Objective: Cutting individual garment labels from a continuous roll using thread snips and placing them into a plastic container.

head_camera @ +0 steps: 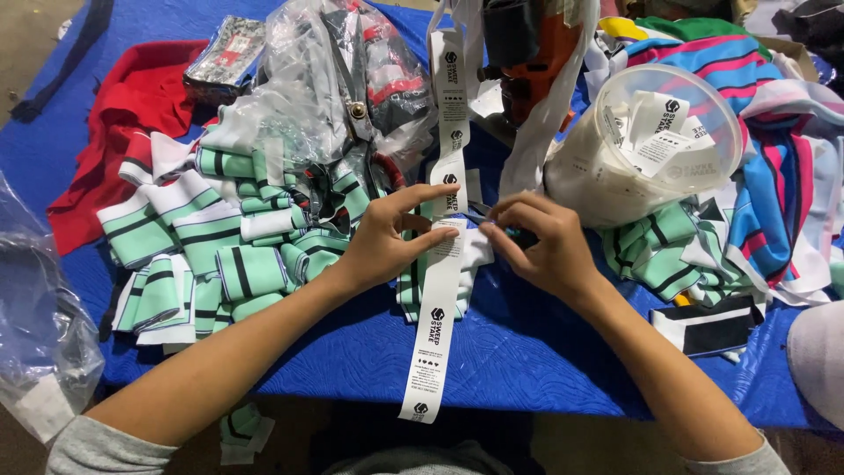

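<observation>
Grey sleeves (105, 447) framed the bottom of the view, both forearms reaching over a blue table cover (545, 352). Hanging off the near edge was the free end of a long white label strip (437, 308) — it ran down from a spool area above, passed between the two hands and trailed toward the person's lap, so its own weight kept it straight. The left hand (382, 242) pinched the strip between thumb and fingers, seemingly to steady it at one printed segment. The right hand (541, 242) was curled tight around a small dark tool (519, 236), probably snips, its tip meeting the strip's edge just beside the left fingertips.

Cut labels sat in a translucent plastic tub (646, 145) at the right, tipped toward the person — within easy reach of the cutting hand. Folded mint-striped collar pieces (211, 255) lay heaped left of the hands, a crumpled clear plastic bag (338, 84) over them, red fabric (132, 114) beyond.
</observation>
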